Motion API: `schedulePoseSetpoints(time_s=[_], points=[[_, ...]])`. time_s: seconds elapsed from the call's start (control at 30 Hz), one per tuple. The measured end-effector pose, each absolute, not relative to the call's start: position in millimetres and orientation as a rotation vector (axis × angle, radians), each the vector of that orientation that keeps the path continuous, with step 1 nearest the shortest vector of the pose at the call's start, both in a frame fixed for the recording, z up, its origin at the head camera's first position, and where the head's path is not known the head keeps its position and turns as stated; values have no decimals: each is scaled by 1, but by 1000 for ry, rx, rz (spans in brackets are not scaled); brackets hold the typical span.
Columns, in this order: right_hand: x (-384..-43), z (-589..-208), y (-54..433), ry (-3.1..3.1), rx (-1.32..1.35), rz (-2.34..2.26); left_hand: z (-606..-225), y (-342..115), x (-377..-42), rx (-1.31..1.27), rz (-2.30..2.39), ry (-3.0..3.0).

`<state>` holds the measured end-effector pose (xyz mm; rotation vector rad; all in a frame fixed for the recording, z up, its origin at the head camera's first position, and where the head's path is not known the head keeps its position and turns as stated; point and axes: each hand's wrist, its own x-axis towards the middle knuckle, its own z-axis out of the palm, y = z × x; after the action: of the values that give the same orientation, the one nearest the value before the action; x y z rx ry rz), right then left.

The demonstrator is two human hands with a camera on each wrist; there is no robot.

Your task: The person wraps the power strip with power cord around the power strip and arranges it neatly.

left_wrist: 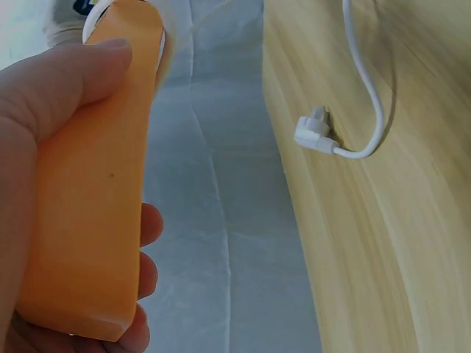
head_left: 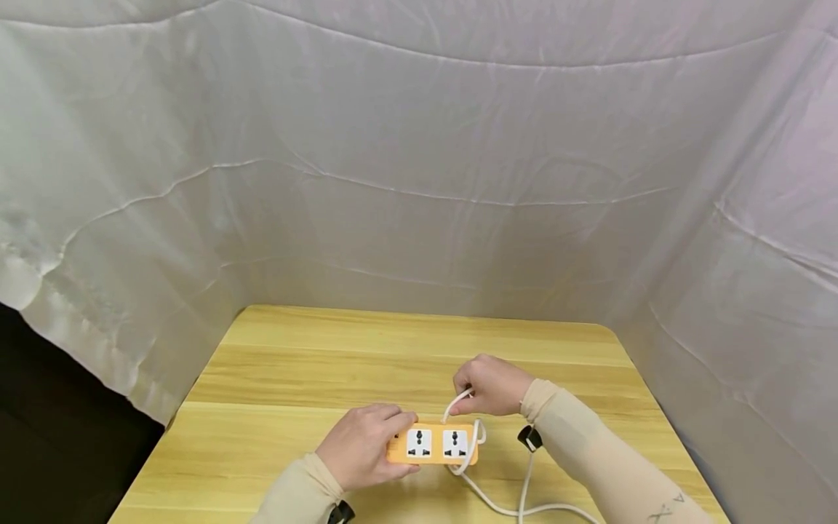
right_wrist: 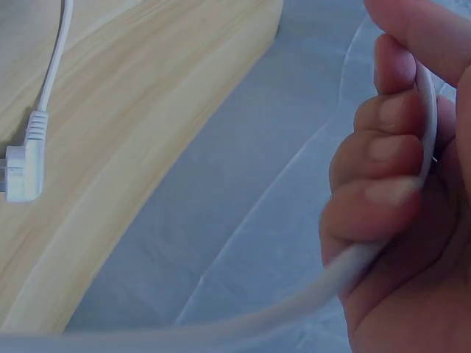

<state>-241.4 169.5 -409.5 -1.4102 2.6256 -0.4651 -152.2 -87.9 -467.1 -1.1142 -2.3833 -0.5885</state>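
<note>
An orange power strip (head_left: 436, 443) with two white socket faces is held up over the table in the head view. My left hand (head_left: 368, 445) grips its left end, thumb along one side and fingers around the other; the left wrist view shows the strip's plain orange side (left_wrist: 92, 191). A white cord (head_left: 473, 455) loops around the strip's right end. Just above that end, my right hand (head_left: 492, 386) holds a length of the cord. In the right wrist view, curled fingers (right_wrist: 383, 151) wrap the cord (right_wrist: 294, 305) against the palm.
The cord's white plug (left_wrist: 315, 134) lies on the wooden table (head_left: 294, 364) near its front edge, also seen as a plug (right_wrist: 26, 162) in the right wrist view. More cord trails toward the front right. Grey cloth (head_left: 419, 145) hangs around the table's back and sides.
</note>
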Motion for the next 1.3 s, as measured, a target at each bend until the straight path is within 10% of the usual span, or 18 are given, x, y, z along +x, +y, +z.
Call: schedulePoseSetpoints(time_s=[1.3], points=[[-190, -404, 158, 2921, -1267, -755, -474, -84, -179, -720, -706, -2506]])
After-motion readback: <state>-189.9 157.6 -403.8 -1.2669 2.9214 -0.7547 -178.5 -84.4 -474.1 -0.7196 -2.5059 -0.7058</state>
